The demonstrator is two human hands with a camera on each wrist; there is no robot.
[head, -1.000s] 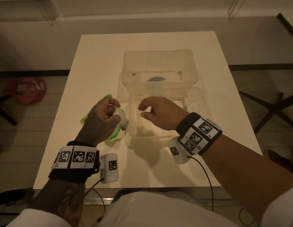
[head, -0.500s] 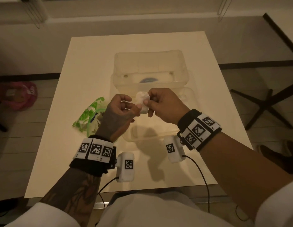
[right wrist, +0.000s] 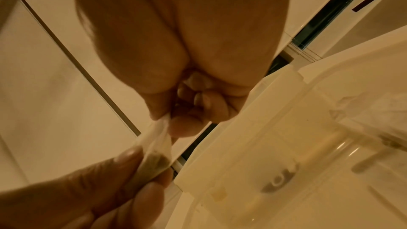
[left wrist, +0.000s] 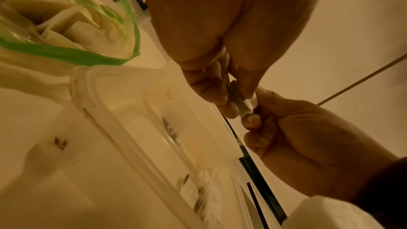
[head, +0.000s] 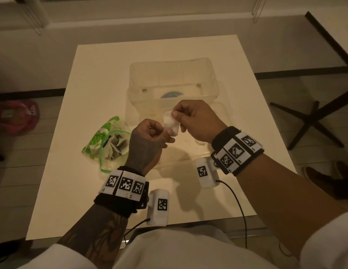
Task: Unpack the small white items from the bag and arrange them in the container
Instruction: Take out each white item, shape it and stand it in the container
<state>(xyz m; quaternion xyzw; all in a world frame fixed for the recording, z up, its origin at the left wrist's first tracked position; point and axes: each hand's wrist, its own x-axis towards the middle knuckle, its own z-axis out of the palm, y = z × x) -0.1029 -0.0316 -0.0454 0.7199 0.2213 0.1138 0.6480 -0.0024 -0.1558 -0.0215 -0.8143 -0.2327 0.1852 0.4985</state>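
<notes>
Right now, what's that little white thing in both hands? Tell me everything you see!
It is a small white sachet, flat and soft, like thin paper or plastic, with something dark showing inside. The left hand pinches its lower end and the right hand pinches its top. It hangs in the air above the clear plastic container, touching only fingers.

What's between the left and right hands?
One small white packet, pinched by both left hand and right hand, over the clear plastic container; head view.
</notes>
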